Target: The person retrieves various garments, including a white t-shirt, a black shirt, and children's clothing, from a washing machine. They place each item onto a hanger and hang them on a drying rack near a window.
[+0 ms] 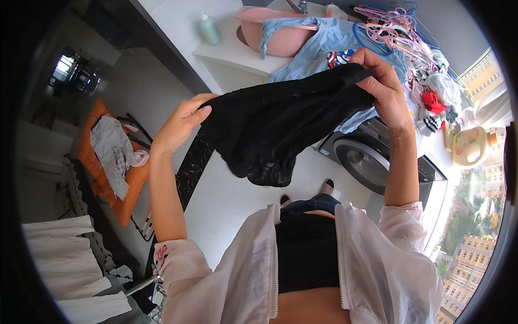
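Note:
A black cloth garment (279, 115) is stretched between both hands in front of me, its lower edge hanging loose over the floor. My left hand (184, 117) pinches its left upper corner between thumb and fingers. Higher up, my right hand (382, 89) grips the opposite corner, near the heaped counter. Beyond the right hand, a light blue garment (336, 36) drapes over a pink plastic basin (275, 44) and down the counter's front. Folds hide the black garment's exact shape.
A front-loading washing machine (360, 156) stands under the counter. On top lie plastic hangers (400, 34), mixed clothes (435, 87) and a cream detergent jug (471, 146). A green pump bottle (210, 29) stands beside the basin. At left, an orange padded chair (99, 174) bears a grey garment (111, 150).

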`<state>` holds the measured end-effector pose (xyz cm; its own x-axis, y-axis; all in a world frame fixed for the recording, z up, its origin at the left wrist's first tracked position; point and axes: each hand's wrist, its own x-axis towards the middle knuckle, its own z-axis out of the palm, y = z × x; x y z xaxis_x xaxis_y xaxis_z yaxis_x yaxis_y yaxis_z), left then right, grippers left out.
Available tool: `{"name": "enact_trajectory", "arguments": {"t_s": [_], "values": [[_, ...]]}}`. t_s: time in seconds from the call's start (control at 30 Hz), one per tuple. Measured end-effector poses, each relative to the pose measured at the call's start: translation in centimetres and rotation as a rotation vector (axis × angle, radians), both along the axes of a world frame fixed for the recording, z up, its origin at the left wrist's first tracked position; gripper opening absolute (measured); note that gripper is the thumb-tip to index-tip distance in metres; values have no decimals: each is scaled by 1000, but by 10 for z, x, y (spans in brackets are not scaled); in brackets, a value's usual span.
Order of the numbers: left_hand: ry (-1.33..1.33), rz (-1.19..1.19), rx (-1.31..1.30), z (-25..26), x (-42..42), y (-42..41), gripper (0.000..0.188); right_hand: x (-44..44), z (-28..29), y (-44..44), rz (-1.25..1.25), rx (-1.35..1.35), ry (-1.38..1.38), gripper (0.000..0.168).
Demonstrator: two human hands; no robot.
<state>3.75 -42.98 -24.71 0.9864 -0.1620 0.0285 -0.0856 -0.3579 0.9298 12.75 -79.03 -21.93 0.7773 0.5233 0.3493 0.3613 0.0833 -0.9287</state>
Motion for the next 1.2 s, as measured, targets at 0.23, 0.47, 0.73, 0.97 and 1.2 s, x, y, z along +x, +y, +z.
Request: {"name": "enact_trajectory", "arguments": {"t_s": [0.23,0.47,0.73,0.97,1.2], "values": [[98,209,-163,-34,23,-27,19,-8,38,26,82,109,83,14],[-828,235,32,-37,0,-159,13,-24,53,46,-18,244,184,7],[-44,-128,500,-83,33,-130,8,-11,59,-34,-81,-114,-43,14],[-394,-423,831,-22,44,-78,34,-8,41,-102,-62,-607,-25,27],[-376,32,1129,66,58,-72,17,-29,21,-103,-35,-704,135,38]]}}
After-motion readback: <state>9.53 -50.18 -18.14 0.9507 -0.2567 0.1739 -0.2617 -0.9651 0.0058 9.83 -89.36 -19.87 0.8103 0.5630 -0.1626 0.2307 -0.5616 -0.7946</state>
